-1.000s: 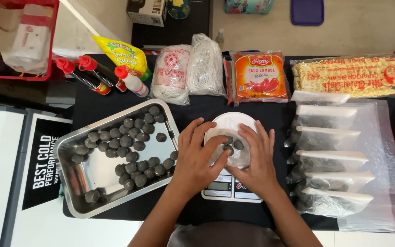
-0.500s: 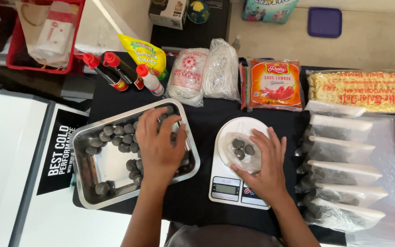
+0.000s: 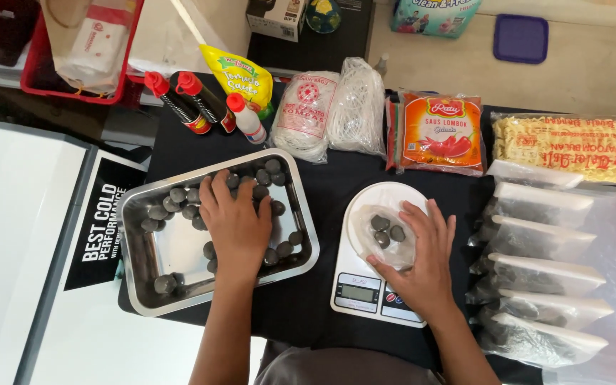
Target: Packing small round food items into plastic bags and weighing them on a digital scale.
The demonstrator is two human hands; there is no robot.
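Spread flat, palm down, the left hand rests over the dark balls in the metal tray, and whether its fingers pinch any of them cannot be told. With fingers loosely spread, the right hand steadies a clear plastic bag holding 3 dark balls on the white kitchen scale. Just right of the scale lies a row of filled bags, and behind it sit sauce bottles and noodle packets.
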